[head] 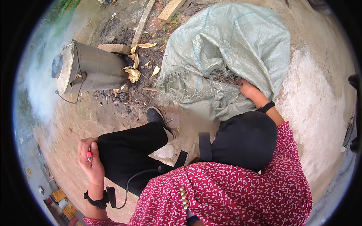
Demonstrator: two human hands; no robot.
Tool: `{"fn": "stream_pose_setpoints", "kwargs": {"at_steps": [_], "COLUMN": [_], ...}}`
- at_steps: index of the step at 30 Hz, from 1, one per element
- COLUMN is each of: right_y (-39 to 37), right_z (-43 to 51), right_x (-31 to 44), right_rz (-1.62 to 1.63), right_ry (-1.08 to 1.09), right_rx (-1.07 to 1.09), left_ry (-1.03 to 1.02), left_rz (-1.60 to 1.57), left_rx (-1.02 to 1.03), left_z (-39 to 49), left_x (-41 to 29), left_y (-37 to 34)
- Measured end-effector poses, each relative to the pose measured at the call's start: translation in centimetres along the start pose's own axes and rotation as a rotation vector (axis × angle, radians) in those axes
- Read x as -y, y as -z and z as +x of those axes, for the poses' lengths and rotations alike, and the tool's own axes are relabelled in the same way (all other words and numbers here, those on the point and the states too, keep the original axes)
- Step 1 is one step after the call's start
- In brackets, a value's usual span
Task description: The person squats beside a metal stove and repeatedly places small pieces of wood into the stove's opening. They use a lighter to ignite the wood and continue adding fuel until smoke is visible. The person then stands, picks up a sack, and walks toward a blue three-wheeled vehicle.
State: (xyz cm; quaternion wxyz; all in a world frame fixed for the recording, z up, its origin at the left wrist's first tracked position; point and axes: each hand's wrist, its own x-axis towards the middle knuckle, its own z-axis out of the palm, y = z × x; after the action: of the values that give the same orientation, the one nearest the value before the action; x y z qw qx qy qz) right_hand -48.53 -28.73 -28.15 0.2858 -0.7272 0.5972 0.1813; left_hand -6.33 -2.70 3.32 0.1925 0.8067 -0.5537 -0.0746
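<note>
My right hand (249, 89) reaches to the mouth of a large pale woven plastic sack (254, 36); its fingertips are hidden at the dry twigs and plant scraps (224, 75) inside, so its grip does not show. My left hand (90, 158) rests by my left knee, its fingers curled around a small lighter with a pink end (89, 156). Beyond that knee stands a metal cylindrical stove or kettle (99, 66) with a wire handle (78, 58) and a side spout (75, 82). Bluish smoke (42, 82) drifts beside its round top opening (57, 66).
A brick (114, 48) lies against the metal vessel's far side. Dry corn husks (132, 74) and charred debris surround its base. A long wooden strip (144, 22) and a wooden board (171, 10) lie farther off. My shoe (155, 115) is between vessel and sack.
</note>
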Motion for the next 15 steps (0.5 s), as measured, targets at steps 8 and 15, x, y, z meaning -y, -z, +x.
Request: {"fn": "stream_pose_setpoints", "kwargs": {"at_steps": [8,15], "right_y": [3.0,0.6], "right_z": [-4.1,-4.2], "right_x": [-1.9,1.5], "right_rz": [0.141,-0.137], "right_ry": [-0.032,0.024], "right_rx": [0.15,0.217], "left_ry": [0.018,-0.004], "left_rz": [0.02,0.01], "left_rx": [-0.003,0.011], "left_z": [0.1,0.6], "left_x": [0.2,-0.3], "left_y": [-0.1,-0.3]}}
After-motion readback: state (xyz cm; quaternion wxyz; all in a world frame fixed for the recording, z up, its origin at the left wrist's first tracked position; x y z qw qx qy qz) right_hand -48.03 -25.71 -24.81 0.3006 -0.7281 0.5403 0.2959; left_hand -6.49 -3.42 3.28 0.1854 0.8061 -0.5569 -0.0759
